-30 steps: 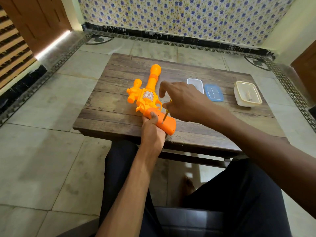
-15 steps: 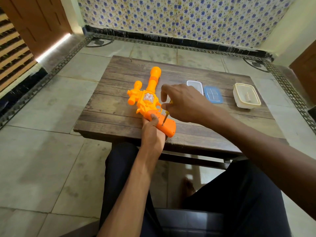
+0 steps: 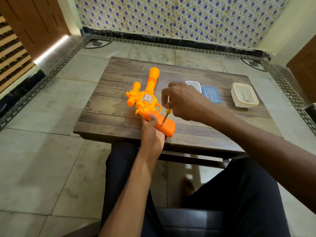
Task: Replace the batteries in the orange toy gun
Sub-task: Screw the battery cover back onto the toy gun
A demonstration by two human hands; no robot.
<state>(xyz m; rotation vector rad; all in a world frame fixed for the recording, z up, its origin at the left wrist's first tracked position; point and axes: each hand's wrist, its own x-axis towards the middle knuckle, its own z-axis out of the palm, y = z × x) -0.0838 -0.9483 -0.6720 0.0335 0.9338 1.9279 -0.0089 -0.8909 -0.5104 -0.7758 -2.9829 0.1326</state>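
The brown wooden plank table (image 3: 111, 117) has bare boards at nine o'clock. The orange plastic toy gun (image 3: 147, 100) lies mid-table, its barrel toward twelve o'clock and its grip at the six o'clock edge. The left hand (image 3: 152, 134) wraps round the grip. At two o'clock a cream plastic box (image 3: 246, 105) holds one small pale thing, beside a flat blue lid (image 3: 211, 94) and a clear little tub (image 3: 195, 82). The right hand (image 3: 184, 101) pinches a small yellow-handled screwdriver (image 3: 166, 115), its tip on the grip.

Domestic room is indicated by a wall (image 3: 179, 17) clad in blue-flowered tiles, a stone floor (image 3: 42, 168) edged with a patterned border (image 3: 68, 62), wooden doors (image 3: 34, 23) — and a low plank worktop (image 3: 111, 120).
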